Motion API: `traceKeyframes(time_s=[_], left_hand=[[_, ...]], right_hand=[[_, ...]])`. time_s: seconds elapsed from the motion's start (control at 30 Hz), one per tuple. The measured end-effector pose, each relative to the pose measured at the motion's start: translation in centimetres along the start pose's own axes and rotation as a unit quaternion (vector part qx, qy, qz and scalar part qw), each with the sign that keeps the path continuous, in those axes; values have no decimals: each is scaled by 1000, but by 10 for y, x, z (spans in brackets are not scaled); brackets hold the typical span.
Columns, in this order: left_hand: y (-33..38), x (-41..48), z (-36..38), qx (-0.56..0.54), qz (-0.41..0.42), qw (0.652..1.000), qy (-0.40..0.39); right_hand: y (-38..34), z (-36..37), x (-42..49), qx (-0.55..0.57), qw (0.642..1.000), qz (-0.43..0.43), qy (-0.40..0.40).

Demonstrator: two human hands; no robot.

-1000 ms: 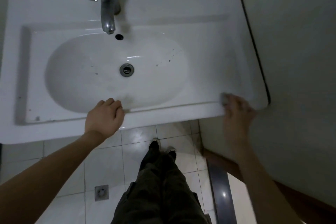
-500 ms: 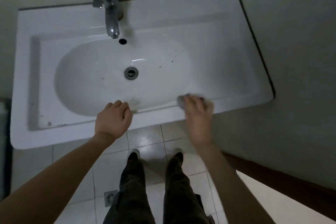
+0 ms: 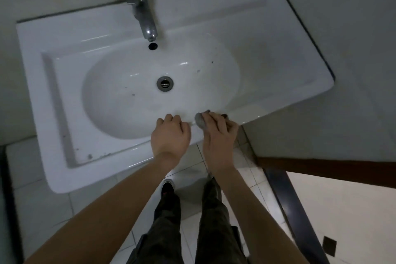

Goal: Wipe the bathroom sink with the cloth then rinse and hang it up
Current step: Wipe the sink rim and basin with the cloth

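White rectangular sink (image 3: 278, 53) fills most of the head view, set into a corner against grey walls, right edge butted to the side wall (image 3: 342, 28). Oval basin (image 3: 128, 113) recessed in the middle, a few dark specks on its right slope and on the front-left ledge. Pale tiled floor (image 3: 42, 210) below the front rim; dark trousers (image 3: 214, 231) and one dark shoe (image 3: 167, 187) visible beneath the arms. Dark threshold strip (image 3: 295, 216) at lower right, brighter flooring beyond it. Chrome tap (image 3: 140, 4) at the back centre, spout over the basin, overflow hole (image 3: 153, 46) just under its tip. Metal drain (image 3: 165, 84) at basin centre. Left hand (image 3: 171, 137) on the front rim, palm down, fingers curled over the edge into the basin and held together. Right hand (image 3: 218, 137) just beside it, nearly touching, also on the front rim, fingers pressed together and bent down over a small grey cloth (image 3: 200, 122). Cloth bunched under the right fingertips, pinned against the rim at the basin's front-right edge; only a wad sticking out on the left of the fingers and a dark scrap on the right visible, rest hidden under the hand. Thumb positions of both hands hidden, cannot tell.
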State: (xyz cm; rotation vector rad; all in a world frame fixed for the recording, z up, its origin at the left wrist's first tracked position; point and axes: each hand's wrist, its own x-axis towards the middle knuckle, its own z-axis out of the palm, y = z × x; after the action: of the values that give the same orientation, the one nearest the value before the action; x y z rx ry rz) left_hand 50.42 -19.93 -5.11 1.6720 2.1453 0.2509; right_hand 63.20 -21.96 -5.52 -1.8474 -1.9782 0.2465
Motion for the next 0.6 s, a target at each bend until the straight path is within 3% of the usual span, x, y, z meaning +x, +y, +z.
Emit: traceKeyframes(time_s=[0.1, 0.2, 0.33, 0.43, 0.6], left_hand=[[-2, 0, -3, -14, -12, 1000, -13], [-11, -3, -11, -38, 44, 998, -27], [-60, -28, -46, -12, 117, 992, 49], [-121, -52, -68, 10, 104, 991, 84], [-190, -66, -67, 79, 78, 993, 45]], right_hand=[[-2, -9, 6, -5, 1000, -17, 23], [-4, -8, 5, 13, 1000, 8, -7], [1, 1, 3, 17, 999, 25, -18], [-2, 0, 2, 34, 999, 32, 6], [-41, 21, -13, -27, 998, 49, 14]])
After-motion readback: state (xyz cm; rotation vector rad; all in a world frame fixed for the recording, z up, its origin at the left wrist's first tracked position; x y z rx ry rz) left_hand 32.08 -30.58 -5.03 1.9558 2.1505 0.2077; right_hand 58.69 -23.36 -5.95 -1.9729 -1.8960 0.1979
